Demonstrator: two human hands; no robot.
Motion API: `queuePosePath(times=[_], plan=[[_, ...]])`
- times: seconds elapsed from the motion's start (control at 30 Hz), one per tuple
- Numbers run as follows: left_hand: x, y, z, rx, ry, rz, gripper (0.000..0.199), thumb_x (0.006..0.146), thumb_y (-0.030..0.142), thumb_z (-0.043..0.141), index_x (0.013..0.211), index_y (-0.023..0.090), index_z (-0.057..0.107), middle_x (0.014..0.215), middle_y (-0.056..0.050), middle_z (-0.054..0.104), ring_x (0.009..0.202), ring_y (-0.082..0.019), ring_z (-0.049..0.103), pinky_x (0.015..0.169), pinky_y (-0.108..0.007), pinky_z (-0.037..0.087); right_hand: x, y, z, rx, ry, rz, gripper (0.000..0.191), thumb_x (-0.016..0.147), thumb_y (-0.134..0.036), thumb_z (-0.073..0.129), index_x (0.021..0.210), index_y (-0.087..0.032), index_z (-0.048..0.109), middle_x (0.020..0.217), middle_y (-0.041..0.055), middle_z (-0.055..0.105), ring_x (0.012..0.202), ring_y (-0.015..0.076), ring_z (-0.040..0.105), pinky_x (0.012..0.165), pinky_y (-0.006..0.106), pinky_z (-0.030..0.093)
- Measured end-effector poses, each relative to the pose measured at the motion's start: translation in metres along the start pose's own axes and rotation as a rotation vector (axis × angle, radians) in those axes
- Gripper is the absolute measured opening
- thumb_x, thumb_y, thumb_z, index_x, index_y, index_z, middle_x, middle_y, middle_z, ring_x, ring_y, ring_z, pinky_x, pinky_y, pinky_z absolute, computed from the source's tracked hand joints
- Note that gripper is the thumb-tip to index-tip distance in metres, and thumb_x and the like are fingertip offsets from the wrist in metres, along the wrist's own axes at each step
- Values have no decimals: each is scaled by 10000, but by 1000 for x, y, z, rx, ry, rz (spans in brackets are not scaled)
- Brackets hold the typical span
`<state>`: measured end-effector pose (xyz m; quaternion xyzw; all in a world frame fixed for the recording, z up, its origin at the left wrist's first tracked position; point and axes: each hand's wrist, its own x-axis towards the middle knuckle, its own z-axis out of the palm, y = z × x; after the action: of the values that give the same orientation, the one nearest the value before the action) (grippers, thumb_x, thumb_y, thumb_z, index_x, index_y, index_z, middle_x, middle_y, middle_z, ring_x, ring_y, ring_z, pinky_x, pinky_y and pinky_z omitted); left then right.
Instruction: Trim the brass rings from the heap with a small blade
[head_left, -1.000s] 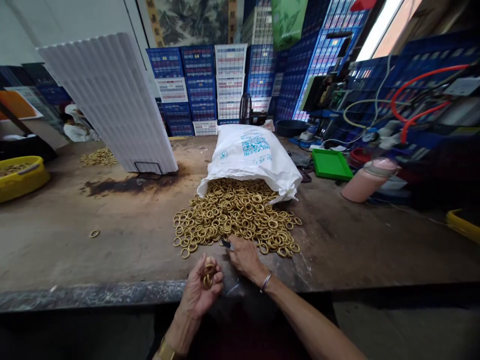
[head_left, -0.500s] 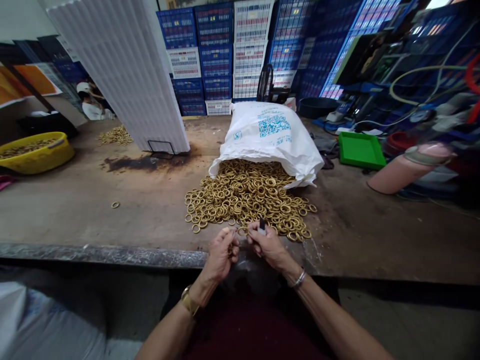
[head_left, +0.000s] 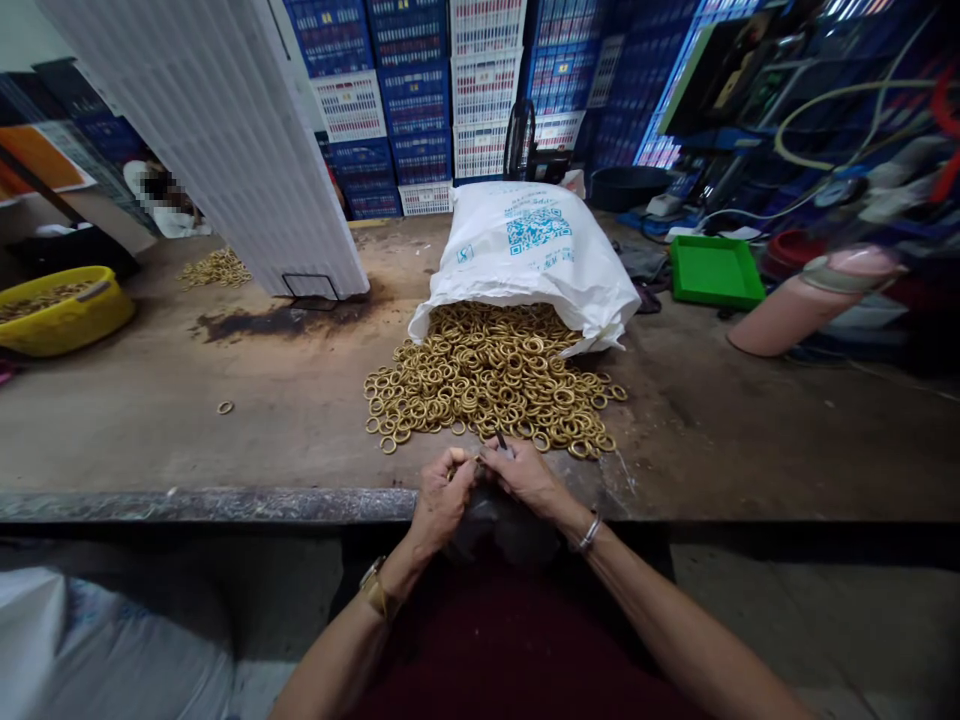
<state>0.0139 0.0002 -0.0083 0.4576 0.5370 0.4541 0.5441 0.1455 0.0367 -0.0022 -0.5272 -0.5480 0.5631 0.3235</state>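
At the table's front edge my left hand (head_left: 442, 492) is closed, pinching a brass-coloured ring (head_left: 477, 459) at the fingertips; more may be in the palm, mostly hidden. Close against it, my right hand (head_left: 529, 478) is closed round a small tool (head_left: 503, 443) with a dark narrow end and a grey part. Its working tip is hidden by the fingers. The two hands' fingertips meet or nearly meet at the ring. Just beyond them spreads a heap of brass-coloured rings (head_left: 487, 390), spilling from the mouth of a white woven sack (head_left: 536, 250) with blue print.
One loose ring (head_left: 225, 408) lies to the left. A yellow basin (head_left: 67, 325) holds small pieces. A tall white ribbed panel (head_left: 225, 150) stands in a wire holder. Right are a green tray (head_left: 716, 272) and a pink bottle (head_left: 814, 300). Stacked crates (head_left: 412, 100) and a seated person (head_left: 169, 205) are behind.
My hands have come together, and the right hand's tool has tilted closer to the ring in the left. The camera view has shifted slightly.
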Motion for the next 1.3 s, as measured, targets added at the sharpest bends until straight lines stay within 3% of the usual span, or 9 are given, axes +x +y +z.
queuePosePath(times=[0.07,0.17,0.43,0.53,0.67,0.83,1.13,1.3], plan=[[0,-1,0,-107,-73,-114,280,747,444,510,746,164,507,527,58,445,369,-38,332,360,-170,237,1,0,0,-19,-3,-18,207,689,-355,517,615,-166,479,441,-74,415,381,36,318,378,162,245],[-1,-1,1,-242,-141,-178,313,733,473,520,719,164,479,543,56,455,369,-31,341,355,-162,236,0,1,0,-20,-35,-21,191,679,-339,528,619,-160,495,433,-78,408,387,36,318,381,160,245],[-4,-1,-1,-417,-172,-189,295,721,439,565,750,151,505,559,50,459,379,-25,345,367,-162,234,-3,5,0,168,-129,61,224,710,-394,513,700,-172,491,398,-102,373,306,34,264,310,152,197],[-5,-1,-2,-453,-165,-190,306,711,443,579,764,150,512,575,45,464,392,-28,352,374,-164,242,0,9,1,153,-80,37,225,722,-393,492,735,-169,511,463,-76,452,323,39,286,318,159,219],[-6,-1,-2,-473,-128,-159,286,725,421,573,779,149,507,619,31,477,415,-31,363,381,-163,250,0,12,-1,-116,54,-121,158,735,-287,459,741,-166,560,576,-21,548,468,73,421,454,179,329],[-5,-5,-1,-380,-99,-91,272,753,420,541,747,152,496,632,22,488,424,-32,347,377,-158,258,-7,15,0,-570,-70,-356,145,724,-177,422,672,-174,557,585,-8,541,525,95,434,522,202,301],[-4,-9,-2,-281,-61,-86,331,728,488,538,692,164,481,517,53,439,389,-36,318,368,-160,242,-6,13,3,-767,-104,-317,162,744,-167,404,717,-176,563,609,6,570,536,100,457,520,200,268],[-11,-2,-2,-392,-85,-133,318,719,462,566,694,161,466,550,55,437,387,-20,309,361,-152,194,-2,6,3,-909,-95,-236,177,755,-169,403,790,-177,576,677,37,617,587,117,512,533,208,276]])
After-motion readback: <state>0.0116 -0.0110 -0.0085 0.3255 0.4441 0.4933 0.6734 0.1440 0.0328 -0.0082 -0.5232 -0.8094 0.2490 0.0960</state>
